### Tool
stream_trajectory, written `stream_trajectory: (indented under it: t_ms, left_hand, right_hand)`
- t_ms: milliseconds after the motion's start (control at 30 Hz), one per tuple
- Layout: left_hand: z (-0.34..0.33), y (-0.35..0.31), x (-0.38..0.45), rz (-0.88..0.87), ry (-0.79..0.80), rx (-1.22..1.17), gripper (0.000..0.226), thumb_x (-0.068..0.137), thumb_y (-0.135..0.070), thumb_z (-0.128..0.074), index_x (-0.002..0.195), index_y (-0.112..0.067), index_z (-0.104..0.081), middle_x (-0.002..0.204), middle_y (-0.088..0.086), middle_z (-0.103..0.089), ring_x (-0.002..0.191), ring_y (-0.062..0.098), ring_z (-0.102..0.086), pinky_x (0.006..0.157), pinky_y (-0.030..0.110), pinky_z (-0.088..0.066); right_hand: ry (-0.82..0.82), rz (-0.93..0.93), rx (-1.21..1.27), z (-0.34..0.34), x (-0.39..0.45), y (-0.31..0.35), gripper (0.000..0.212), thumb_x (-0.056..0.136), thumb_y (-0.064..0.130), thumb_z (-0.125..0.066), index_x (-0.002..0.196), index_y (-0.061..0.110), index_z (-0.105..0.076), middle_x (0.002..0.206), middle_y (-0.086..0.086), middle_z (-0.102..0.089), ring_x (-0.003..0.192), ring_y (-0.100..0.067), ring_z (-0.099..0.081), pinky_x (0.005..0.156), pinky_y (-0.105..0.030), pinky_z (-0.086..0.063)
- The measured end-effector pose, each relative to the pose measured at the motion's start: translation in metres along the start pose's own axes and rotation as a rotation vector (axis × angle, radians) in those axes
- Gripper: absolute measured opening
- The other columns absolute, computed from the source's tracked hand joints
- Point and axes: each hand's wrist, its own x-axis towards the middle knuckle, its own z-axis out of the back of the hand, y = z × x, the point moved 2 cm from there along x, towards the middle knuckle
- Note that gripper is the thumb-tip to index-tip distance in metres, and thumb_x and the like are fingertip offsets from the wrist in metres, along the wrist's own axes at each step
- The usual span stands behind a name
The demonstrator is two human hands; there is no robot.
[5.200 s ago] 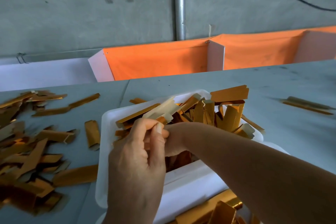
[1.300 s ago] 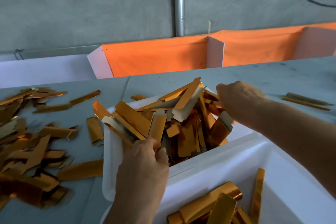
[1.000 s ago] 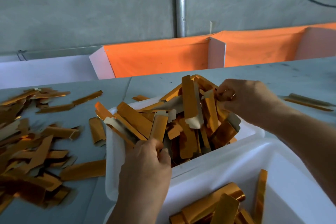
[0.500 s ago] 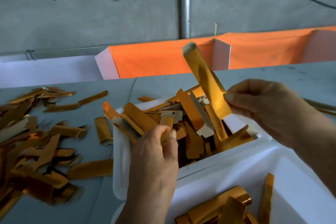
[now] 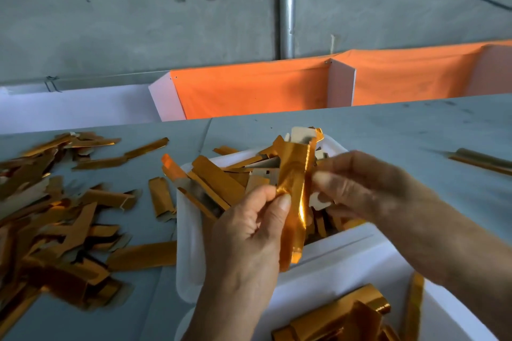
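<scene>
Grey table (image 5: 388, 130) carries white tray (image 5: 191, 243), which holds a heap of foil strips (image 5: 219, 180). Left of tray: loose pile (image 5: 55, 216) of the same strips on the tabletop. Over tray's near rim: left hand (image 5: 249, 243), thumb and forefinger pinching gold strip (image 5: 295, 196) mid-length. Right hand (image 5: 360, 188), motion-blurred, has its fingers curled and nips the strip's right edge. Gold strip is near upright above tray, lifted off the heap.

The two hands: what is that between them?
One gold strip, in the head view; the left hand pinches it, the right hand grips its edge.
</scene>
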Motion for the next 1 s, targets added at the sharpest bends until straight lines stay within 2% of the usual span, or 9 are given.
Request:
stream_trajectory:
  t_ms: [67,167,300,367,433,533,633,833,1000]
  left_hand:
    - [-0.002,-0.002,-0.001,-0.018,0.061,0.08,0.045,0.071,-0.065,-0.037,0.089,-0.034,-0.063,0.079,-0.005,-0.07,0.076,0.01,-0.065,0.068,0.032,-0.055]
    - [-0.005,-0.006,-0.002,-0.046,0.125,0.119,0.041,0.079,-0.059,-0.036,0.088,-0.028,-0.061,0.079,0.001,-0.067,0.074,0.014,-0.063,0.067,0.038,-0.053]
    - [-0.01,-0.012,-0.003,-0.097,0.12,0.1,0.036,0.081,-0.065,-0.046,0.105,-0.04,-0.056,0.087,-0.015,-0.067,0.08,0.0,-0.063,0.067,0.017,-0.052]
    - [-0.013,-0.013,-0.004,-0.136,0.098,0.159,0.055,0.067,-0.071,-0.053,0.115,-0.046,-0.049,0.095,-0.025,-0.062,0.09,-0.005,-0.059,0.074,0.011,-0.047]
    - [-0.014,-0.016,-0.005,-0.218,0.051,0.284,0.062,0.064,-0.071,-0.05,0.12,-0.046,-0.049,0.095,-0.025,-0.059,0.09,-0.003,-0.056,0.075,0.013,-0.046]
    - [-0.012,-0.018,-0.005,-0.284,-0.005,0.336,0.053,0.072,-0.059,-0.053,0.119,-0.035,-0.059,0.092,-0.02,-0.059,0.087,0.004,-0.058,0.073,0.019,-0.051]
    - [-0.011,-0.017,-0.005,-0.301,-0.015,0.3,0.046,0.074,-0.051,-0.057,0.116,-0.032,-0.062,0.09,-0.019,-0.061,0.088,0.007,-0.059,0.072,0.022,-0.053]
    - [-0.009,-0.02,-0.005,-0.385,0.008,0.254,0.047,0.077,-0.037,-0.065,0.123,-0.031,-0.061,0.103,-0.037,-0.059,0.102,-0.011,-0.057,0.083,0.003,-0.043]
    - [-0.013,-0.027,-0.006,-0.44,0.135,0.195,0.044,0.09,-0.016,-0.057,0.134,-0.018,-0.052,0.117,-0.015,-0.059,0.107,-0.01,-0.054,0.082,-0.002,-0.038]
  right_hand:
    - [-0.055,0.1,0.046,0.008,0.004,0.006,0.044,0.064,0.053,-0.064,0.099,0.028,-0.069,0.089,0.001,-0.073,0.085,-0.01,-0.069,0.075,-0.026,-0.057]
    - [-0.051,0.166,0.135,0.015,0.009,0.01,0.028,0.075,0.033,-0.065,0.098,0.018,-0.07,0.082,-0.013,-0.067,0.072,-0.018,-0.063,0.064,-0.023,-0.052]
    - [-0.081,0.129,0.24,0.019,0.009,0.007,0.006,0.079,0.011,-0.062,0.084,0.009,-0.065,0.066,-0.008,-0.065,0.058,-0.015,-0.063,0.052,-0.019,-0.05]
    - [-0.096,0.086,0.272,0.019,0.007,0.003,0.003,0.08,0.007,-0.063,0.083,0.006,-0.062,0.064,-0.01,-0.065,0.057,-0.017,-0.065,0.051,-0.019,-0.052]
    - [-0.071,0.06,0.289,0.02,0.004,0.003,0.012,0.075,0.013,-0.066,0.082,0.004,-0.061,0.064,-0.013,-0.066,0.057,-0.019,-0.066,0.052,-0.02,-0.053]
    - [0.05,0.021,0.344,0.019,0.0,0.008,0.03,0.063,0.031,-0.071,0.08,0.007,-0.067,0.065,-0.013,-0.065,0.057,-0.018,-0.065,0.051,-0.02,-0.053]
    - [0.136,-0.011,0.379,0.022,0.001,0.007,0.024,0.066,0.031,-0.069,0.078,0.011,-0.071,0.064,-0.012,-0.064,0.056,-0.015,-0.064,0.051,-0.02,-0.053]
    - [0.203,-0.052,0.389,0.028,0.004,0.004,0.02,0.062,0.019,-0.073,0.081,0.013,-0.074,0.063,-0.015,-0.066,0.055,-0.015,-0.066,0.049,-0.02,-0.054]
    - [0.176,0.037,0.369,0.031,0.003,0.002,0.022,0.063,0.021,-0.072,0.084,0.015,-0.074,0.065,-0.009,-0.065,0.055,-0.014,-0.065,0.05,-0.021,-0.054]
